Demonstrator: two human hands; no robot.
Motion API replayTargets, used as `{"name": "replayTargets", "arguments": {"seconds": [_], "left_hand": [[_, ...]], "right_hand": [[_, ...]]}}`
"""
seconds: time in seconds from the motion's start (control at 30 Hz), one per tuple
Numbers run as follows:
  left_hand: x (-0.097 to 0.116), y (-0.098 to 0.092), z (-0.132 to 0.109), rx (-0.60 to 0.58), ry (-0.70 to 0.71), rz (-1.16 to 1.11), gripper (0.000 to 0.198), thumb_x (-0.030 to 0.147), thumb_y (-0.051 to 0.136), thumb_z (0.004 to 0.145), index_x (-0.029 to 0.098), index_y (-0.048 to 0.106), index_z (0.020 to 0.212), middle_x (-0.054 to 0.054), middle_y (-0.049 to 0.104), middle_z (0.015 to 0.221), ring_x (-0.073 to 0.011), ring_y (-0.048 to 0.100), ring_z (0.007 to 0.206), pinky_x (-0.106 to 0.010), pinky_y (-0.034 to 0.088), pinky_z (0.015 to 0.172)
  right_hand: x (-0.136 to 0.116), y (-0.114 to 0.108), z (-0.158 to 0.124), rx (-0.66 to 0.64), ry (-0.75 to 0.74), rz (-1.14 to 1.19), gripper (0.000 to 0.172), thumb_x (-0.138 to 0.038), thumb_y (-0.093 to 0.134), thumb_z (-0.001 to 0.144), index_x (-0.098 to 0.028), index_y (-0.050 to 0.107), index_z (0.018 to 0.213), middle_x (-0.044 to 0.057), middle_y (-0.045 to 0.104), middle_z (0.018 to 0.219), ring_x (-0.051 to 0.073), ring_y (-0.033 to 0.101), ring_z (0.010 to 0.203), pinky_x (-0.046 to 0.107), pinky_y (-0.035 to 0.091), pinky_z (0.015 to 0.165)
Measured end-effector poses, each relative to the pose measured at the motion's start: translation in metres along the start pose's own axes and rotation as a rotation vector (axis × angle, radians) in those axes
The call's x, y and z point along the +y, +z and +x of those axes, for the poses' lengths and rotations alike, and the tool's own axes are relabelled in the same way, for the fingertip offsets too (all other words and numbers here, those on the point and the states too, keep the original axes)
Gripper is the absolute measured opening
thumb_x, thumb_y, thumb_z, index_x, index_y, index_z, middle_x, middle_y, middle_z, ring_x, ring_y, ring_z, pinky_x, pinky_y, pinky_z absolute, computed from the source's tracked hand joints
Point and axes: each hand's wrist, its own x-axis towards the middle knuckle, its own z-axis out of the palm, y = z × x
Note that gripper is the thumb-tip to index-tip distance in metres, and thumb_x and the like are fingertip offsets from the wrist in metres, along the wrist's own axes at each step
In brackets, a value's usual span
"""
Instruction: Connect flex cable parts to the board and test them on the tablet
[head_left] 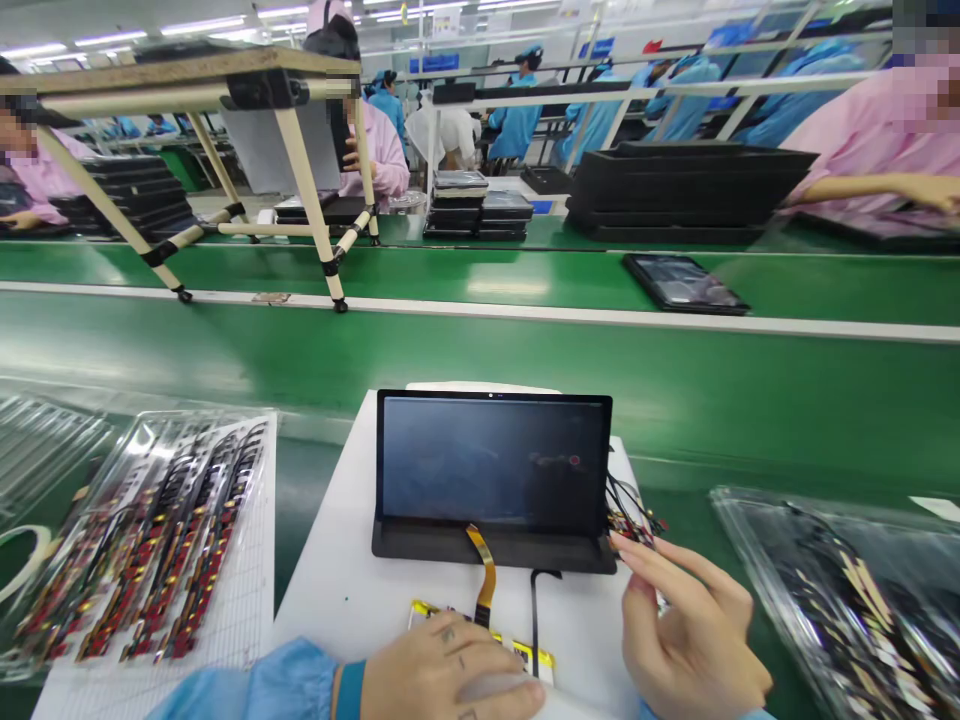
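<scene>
the work in hand is the wiring of a dark display panel (491, 470), which stands tilted in a black holder (420, 548) on a white mat (330, 580) at the near edge of the green conveyor belt (450, 350); judged from how things lie, it looks partway done: the panel is seated in the holder, an orange flex cable (484, 565) runs from its lower edge down to a small yellow-edged board (534, 657), and a thin black cable (535, 605) hangs beside it; whether the flex is fully seated at either end cannot be told; the bundle of thin wires (634, 515) at the panel's lower right corner lies loose, so that part seems left to do; the left hand (450, 675) lies palm down over the board, fingers flat and spread rather than clenched, pressing or steadying it, thumb stretched toward the right; the right hand (690, 630) is half curled, its long fingers reaching to the holder's corner just beside the wire bundle; whether it pinches a wire or only touches there is not clear; a clear tray of red-and-black parts (150, 540) sits to the left, another clear tray (847, 590) to the right.
</scene>
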Motion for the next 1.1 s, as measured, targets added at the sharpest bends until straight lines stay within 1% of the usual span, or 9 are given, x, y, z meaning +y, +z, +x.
{"name": "replayTargets", "arguments": {"seconds": [0.13,0.27,0.4,0.57,0.67,0.77,0.87,0.97,1.1], "left_hand": [[-0.001,0.001,-0.002,-0.037,0.002,0.013,0.034,0.025,0.044,0.093,0.015,0.042,0.125,-0.007,0.065,0.101,-0.0144,0.06,0.089,-0.028,0.048,0.079],[0.002,-0.005,0.0,0.053,0.039,-0.072,0.031,0.026,0.045,0.093,0.017,0.045,0.123,-0.004,0.067,0.099,-0.0136,0.061,0.089,-0.026,0.047,0.081],[0.002,-0.013,0.0,0.077,0.089,-0.147,0.03,0.023,0.048,0.092,0.015,0.047,0.121,-0.005,0.068,0.095,-0.0134,0.062,0.088,-0.025,0.048,0.079],[-0.002,-0.014,0.002,0.089,0.129,-0.129,0.026,0.02,0.043,0.093,0.013,0.048,0.118,-0.008,0.069,0.092,-0.0143,0.064,0.085,-0.027,0.05,0.078],[-0.004,-0.011,0.004,0.128,0.124,-0.111,0.026,0.019,0.035,0.095,0.012,0.047,0.117,-0.008,0.069,0.091,-0.0148,0.064,0.084,-0.027,0.05,0.076],[-0.006,-0.007,0.003,0.148,0.121,-0.072,0.028,0.018,0.033,0.096,0.012,0.048,0.118,-0.009,0.068,0.092,-0.0149,0.064,0.083,-0.028,0.051,0.075],[-0.009,0.0,-0.001,0.117,0.112,0.018,0.027,0.02,0.038,0.094,0.013,0.05,0.119,-0.008,0.068,0.093,-0.0142,0.064,0.085,-0.027,0.051,0.079],[-0.013,0.01,-0.006,0.103,0.117,0.122,0.03,0.018,0.045,0.092,0.016,0.05,0.121,-0.006,0.068,0.091,-0.0132,0.063,0.084,-0.026,0.05,0.082],[-0.017,0.021,-0.008,0.14,0.136,0.184,0.034,0.019,0.051,0.089,0.019,0.05,0.123,-0.004,0.068,0.085,-0.0123,0.063,0.077,-0.024,0.052,0.077]], "right_hand": [[0.003,0.003,-0.005,0.054,0.068,0.036,0.034,-0.003,0.054,0.076,-0.024,0.059,0.101,-0.001,0.066,0.083,0.021,0.056,0.087,0.038,0.046,0.07],[0.007,0.001,-0.01,0.056,0.103,0.042,0.032,-0.004,0.054,0.076,-0.025,0.06,0.1,0.0,0.066,0.085,0.022,0.056,0.088,0.04,0.047,0.071],[0.006,-0.002,-0.008,-0.028,0.095,0.057,0.03,-0.005,0.053,0.076,-0.024,0.059,0.099,0.001,0.065,0.09,0.021,0.057,0.088,0.041,0.047,0.075],[-0.001,-0.007,0.006,-0.147,0.05,0.054,0.028,-0.007,0.049,0.08,-0.025,0.057,0.101,0.0,0.064,0.089,0.018,0.058,0.084,0.036,0.048,0.073],[0.0,-0.007,0.012,-0.148,0.052,-0.023,0.036,-0.011,0.049,0.082,-0.026,0.051,0.115,0.002,0.062,0.095,0.019,0.055,0.092,0.036,0.048,0.075],[0.006,0.0,0.017,-0.248,0.061,-0.105,0.047,-0.021,0.048,0.085,-0.022,0.037,0.131,0.007,0.055,0.117,0.024,0.045,0.112,0.042,0.042,0.087],[0.013,0.015,0.025,-0.352,0.043,-0.144,0.052,-0.028,0.043,0.088,-0.021,0.024,0.137,0.008,0.046,0.129,0.026,0.034,0.122,0.047,0.034,0.095],[0.018,0.03,0.035,-0.327,0.028,-0.145,0.053,-0.031,0.04,0.09,-0.021,0.021,0.138,0.008,0.047,0.128,0.025,0.034,0.122,0.045,0.035,0.096],[0.017,0.044,0.045,-0.279,0.002,-0.145,0.05,-0.031,0.039,0.09,-0.024,0.023,0.137,0.007,0.049,0.125,0.024,0.039,0.118,0.043,0.039,0.092]]}}
